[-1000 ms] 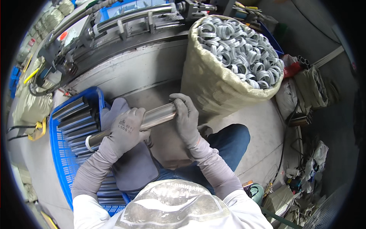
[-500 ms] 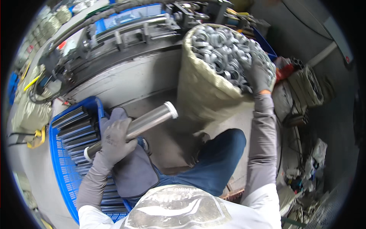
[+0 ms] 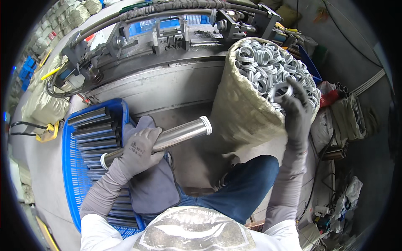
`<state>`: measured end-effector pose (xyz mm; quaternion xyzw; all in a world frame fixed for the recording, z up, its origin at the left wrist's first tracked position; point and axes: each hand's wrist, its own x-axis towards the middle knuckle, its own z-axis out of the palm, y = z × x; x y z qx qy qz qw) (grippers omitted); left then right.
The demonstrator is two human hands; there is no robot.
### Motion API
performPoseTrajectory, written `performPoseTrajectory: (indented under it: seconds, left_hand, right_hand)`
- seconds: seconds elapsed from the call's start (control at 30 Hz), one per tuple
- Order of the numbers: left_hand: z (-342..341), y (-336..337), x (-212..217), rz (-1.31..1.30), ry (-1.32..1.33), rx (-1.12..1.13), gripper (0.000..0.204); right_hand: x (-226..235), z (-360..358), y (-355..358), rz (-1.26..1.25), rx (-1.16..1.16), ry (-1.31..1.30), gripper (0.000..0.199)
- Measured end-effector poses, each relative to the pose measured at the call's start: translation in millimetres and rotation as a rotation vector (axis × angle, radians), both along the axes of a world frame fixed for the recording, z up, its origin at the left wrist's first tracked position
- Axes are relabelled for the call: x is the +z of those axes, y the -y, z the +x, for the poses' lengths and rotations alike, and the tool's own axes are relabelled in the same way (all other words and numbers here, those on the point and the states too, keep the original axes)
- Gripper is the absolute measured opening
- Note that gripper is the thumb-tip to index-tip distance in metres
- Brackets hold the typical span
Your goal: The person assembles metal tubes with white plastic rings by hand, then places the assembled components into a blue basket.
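tube [image 3: 176,137]: shiny silver, white ring at its 3 o'clock end
gloves: grey, left hand [image 3: 140,146] and right hand [image 3: 298,113]
crate [image 3: 72,175]: bright blue, at 9 o'clock
sack [image 3: 243,113]: beige weave
rings [image 3: 268,67]: pale grey-white
jeans [image 3: 243,188]: dark blue

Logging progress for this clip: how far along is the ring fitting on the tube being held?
Done: the metal tube already carries a white ring on each visible end. In hand: the left hand has its grip around the tube, while the right hand lifts a ring at the sack. Left: that ring is not yet on a tube; more tubes lie in the blue crate.
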<state>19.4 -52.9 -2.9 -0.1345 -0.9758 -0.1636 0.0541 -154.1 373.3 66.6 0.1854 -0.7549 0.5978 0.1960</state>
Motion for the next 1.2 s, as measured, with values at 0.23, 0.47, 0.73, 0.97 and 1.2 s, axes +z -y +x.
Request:
performPoseTrajectory:
  seconds: [0.23,0.47,0.73,0.97,1.2]
  left_hand:
    - [-49.9,4.3,24.9,-0.115,-0.114,-0.027,0.063]
    - [-171.2,22.3,37.0,-0.283,-0.537,0.072,0.063]
    - [-356.1,20.9,96.1,-0.445,-0.518,0.334,0.06]
    - [-418.3,34.3,80.3,-0.655,-0.286,0.401,0.058]
    - [-413.8,38.0,56.5,-0.51,-0.211,0.383,0.064]
  right_hand:
    - [-60.0,31.0,64.8,-0.928,0.572,0.584,0.066]
    - [-132.8,43.4,71.2,-0.308,0.387,0.52,0.063]
    - [-122.0,47.5,83.4,-0.363,0.475,0.95,0.058]
    - [-132.1,38.1,81.6,-0.246,0.521,0.887,0.05]
    - [-150.9,40.4,84.4,-0.159,0.531,0.869,0.049]
